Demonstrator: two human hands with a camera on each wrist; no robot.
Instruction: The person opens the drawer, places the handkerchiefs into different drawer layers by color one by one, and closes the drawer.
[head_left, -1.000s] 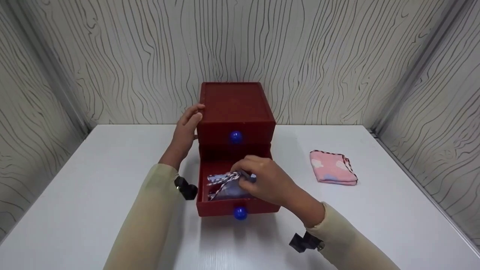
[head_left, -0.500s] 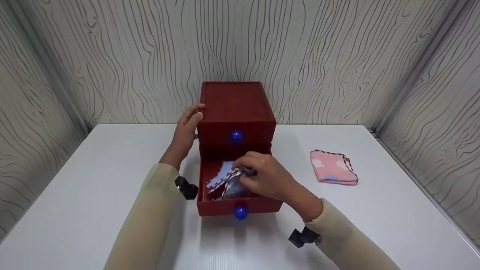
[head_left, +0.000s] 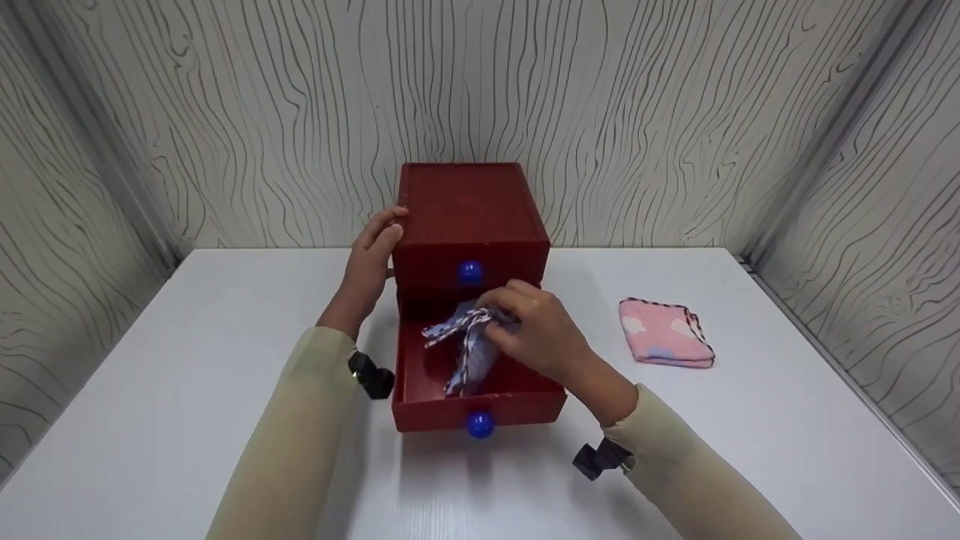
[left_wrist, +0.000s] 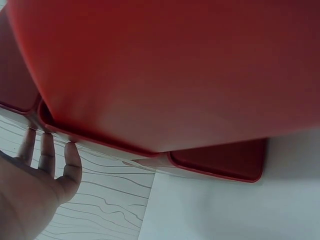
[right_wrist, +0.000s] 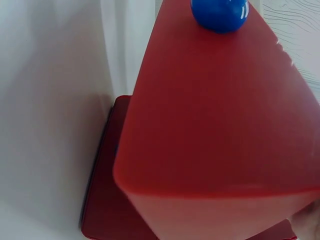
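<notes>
My right hand (head_left: 536, 330) pinches a blue cloth (head_left: 480, 356) with a dark-and-white striped border, above the pulled-out lower drawer (head_left: 439, 379) of a red two-drawer cabinet (head_left: 469, 202). Loose corners of the cloth hang down into the drawer. At the cabinet's left side, my left hand (head_left: 371, 259) rests with its fingertips on the top edge; the left wrist view shows those fingers (left_wrist: 47, 155) straight against the red side. In the right wrist view the drawer front (right_wrist: 215, 110) hides nearly all of the right hand.
A folded pink cloth (head_left: 666, 334) with a striped border lies on the white table (head_left: 780, 420), right of the cabinet. Each drawer has a round blue knob, the upper one (head_left: 471, 271) on a closed drawer. A wood-patterned wall (head_left: 637, 127) stands behind.
My right hand has risen and moved slightly back, lifting the blue cloth, which now hangs bunched and uncovers more of the drawer floor. The left hand stays in place.
</notes>
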